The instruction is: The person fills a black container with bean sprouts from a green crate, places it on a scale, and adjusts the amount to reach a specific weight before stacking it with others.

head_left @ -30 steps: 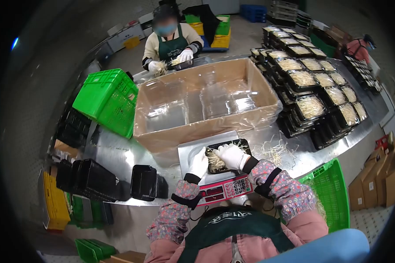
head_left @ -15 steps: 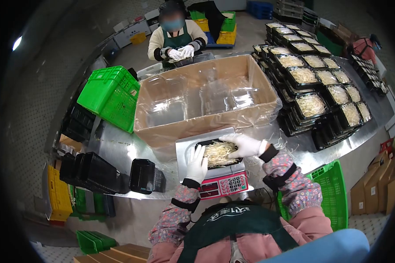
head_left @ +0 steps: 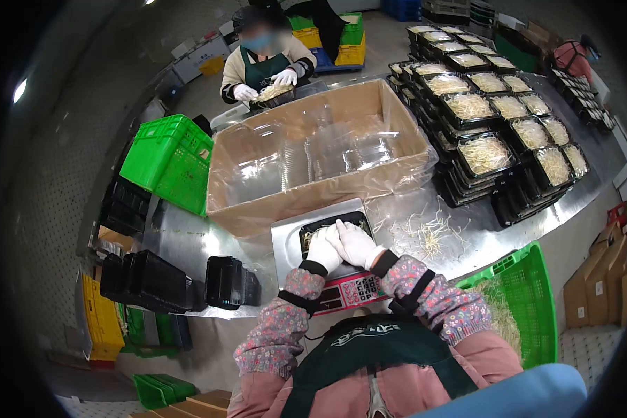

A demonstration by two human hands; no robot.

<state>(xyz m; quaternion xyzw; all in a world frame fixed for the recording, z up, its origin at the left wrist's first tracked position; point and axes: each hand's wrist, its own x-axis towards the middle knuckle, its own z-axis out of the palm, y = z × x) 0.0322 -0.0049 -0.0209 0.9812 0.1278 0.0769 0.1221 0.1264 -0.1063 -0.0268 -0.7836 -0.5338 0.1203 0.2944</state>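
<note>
The left hand [head_left: 325, 251] and right hand [head_left: 356, 246] are gloved white; the fabric sleeves [head_left: 447, 305] show pink flowers on grey. The rectangular plastic tray [head_left: 334, 219] is black, the flat metal scale plate [head_left: 285, 244] silver, the keypad panel [head_left: 348, 293] red, the open cardboard box [head_left: 292, 209] brown.

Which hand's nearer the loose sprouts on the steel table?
Right. The right hand is over the black tray, left of the loose sprouts; the left hand is farther off, on the right hand's far side.
</note>
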